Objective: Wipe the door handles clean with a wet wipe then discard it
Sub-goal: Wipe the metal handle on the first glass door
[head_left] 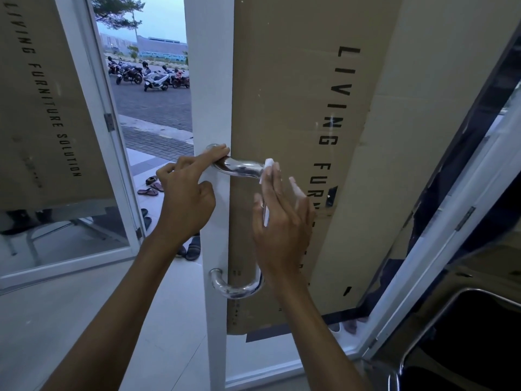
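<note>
A chrome pull handle (239,168) runs down the white door stile (210,80), with its lower bend (239,289) showing below my hands. My left hand (186,198) has its index and middle fingers straight on the handle's upper mount, while the other fingers are curled. My right hand (282,218) wraps the white wet wipe (268,165) around the vertical bar just under the upper bend. The middle of the bar is hidden behind that hand.
Brown cardboard (293,108) covers the door glass. The door stands ajar onto a paved lot with parked scooters (149,74), and sandals (152,187) lie on the tiles outside. A second glazed door (93,114) stands to the left. A dark bin (465,342) sits at bottom right.
</note>
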Demonstrator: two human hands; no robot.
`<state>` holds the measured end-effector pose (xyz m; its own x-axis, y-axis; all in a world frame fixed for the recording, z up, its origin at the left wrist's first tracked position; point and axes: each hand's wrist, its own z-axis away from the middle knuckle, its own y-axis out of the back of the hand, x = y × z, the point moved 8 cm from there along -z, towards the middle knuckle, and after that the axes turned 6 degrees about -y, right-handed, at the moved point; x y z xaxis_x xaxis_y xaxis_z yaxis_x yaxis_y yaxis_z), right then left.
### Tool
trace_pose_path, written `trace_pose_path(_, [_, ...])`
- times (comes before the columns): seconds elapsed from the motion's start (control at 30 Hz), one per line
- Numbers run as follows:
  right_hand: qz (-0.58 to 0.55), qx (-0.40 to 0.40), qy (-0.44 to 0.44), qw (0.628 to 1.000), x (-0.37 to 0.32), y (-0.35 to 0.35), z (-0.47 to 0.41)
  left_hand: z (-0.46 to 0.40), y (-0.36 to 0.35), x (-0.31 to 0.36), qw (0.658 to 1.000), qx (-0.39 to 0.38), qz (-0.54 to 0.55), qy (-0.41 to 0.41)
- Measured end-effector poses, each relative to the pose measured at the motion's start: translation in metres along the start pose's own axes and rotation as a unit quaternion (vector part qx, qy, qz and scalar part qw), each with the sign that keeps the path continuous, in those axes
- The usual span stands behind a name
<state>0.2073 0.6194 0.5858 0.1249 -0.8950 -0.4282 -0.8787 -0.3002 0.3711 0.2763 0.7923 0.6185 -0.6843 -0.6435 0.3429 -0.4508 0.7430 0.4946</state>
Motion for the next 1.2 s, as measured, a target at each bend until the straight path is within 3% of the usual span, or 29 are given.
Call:
trace_pose_path(0.17, [0.031, -0.007, 0.088, 0.996, -0.029, -0.01, -0.01, -0.001, -0.001, -0.004, 1.0, -0.002, 0.003, 0.011])
trace_pose_path(0.37, [-0.016, 0.019, 0.011, 1.0, -0.002, -0.006, 0.002, 0.0, -0.001, -0.001, 1.0, -0.001, 0.012, 0.006])
trace_pose_path(0.57, [0.049, -0.015, 0.131, 0.99, -0.03, -0.016, 0.0, -0.002, -0.001, -0.005, 1.0, -0.001, 0.018, 0.009])
trace_pose_path(0.73, [0.061, -0.02, 0.111, 0.992, -0.01, -0.016, 0.005, -0.002, 0.0, -0.003, 1.0, 0.009, 0.027, 0.001])
trace_pose_path(0.93, [0.078, -0.032, 0.179, 0.98, -0.034, -0.022, 0.004, -0.003, -0.004, -0.01, 0.999, 0.004, 0.031, -0.004])
trace_pose_path(1.2, [0.076, -0.047, 0.085, 0.992, 0.007, -0.022, 0.013, -0.003, -0.001, -0.001, 0.998, 0.022, 0.048, -0.028])
